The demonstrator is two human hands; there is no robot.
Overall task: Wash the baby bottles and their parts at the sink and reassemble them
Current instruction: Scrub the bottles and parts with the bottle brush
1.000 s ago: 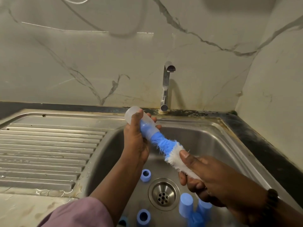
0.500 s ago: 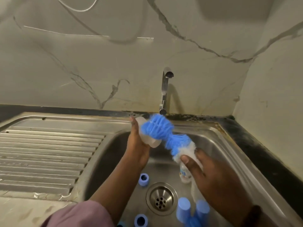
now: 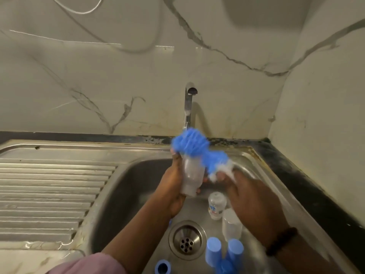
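Motion-blurred brush (image 3: 194, 150), right hand (image 3: 250, 196) gripping its hidden handle, left hand (image 3: 174, 186) clasping bottle (image 3: 191, 177).

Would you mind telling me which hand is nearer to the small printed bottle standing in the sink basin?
Right. The right hand is just above and beside the printed bottle; the left hand is farther left.

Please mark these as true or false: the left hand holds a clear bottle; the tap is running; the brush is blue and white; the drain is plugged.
1. The left hand holds a clear plastic baby bottle. True.
2. Water runs from the steel tap. False: no stream shows.
3. The right hand holds a blue-and-white bristle brush. True.
4. The round steel drain is plugged. False: its strainer holes are open.
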